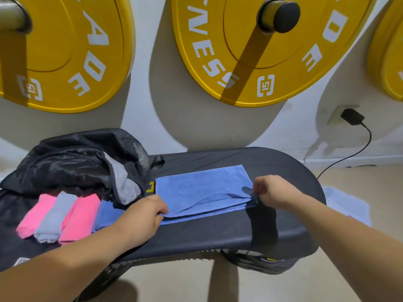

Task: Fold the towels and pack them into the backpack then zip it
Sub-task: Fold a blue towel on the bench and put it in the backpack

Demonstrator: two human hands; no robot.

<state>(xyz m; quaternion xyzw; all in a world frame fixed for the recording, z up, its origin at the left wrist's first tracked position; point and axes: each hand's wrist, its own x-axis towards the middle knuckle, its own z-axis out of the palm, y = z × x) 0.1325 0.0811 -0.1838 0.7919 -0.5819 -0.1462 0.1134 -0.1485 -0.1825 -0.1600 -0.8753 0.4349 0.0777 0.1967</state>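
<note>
A blue towel (202,188) lies folded in layers across the middle of the dark padded bench (218,234). My left hand (148,214) pinches its near left corner. My right hand (272,190) pinches its near right corner. To the left lie three rolled towels side by side: pink (35,216), grey (54,216) and pink (80,219). Another blue folded towel (106,214) sits beside them, partly under my left forearm. The black backpack (82,164) slumps at the bench's back left, its mouth gaping with grey lining showing.
Yellow weight plates (250,51) hang on the white wall behind the bench. A black charger (352,116) is plugged into a wall socket, its cable running down to the right. White paper (346,203) lies on the floor right of the bench.
</note>
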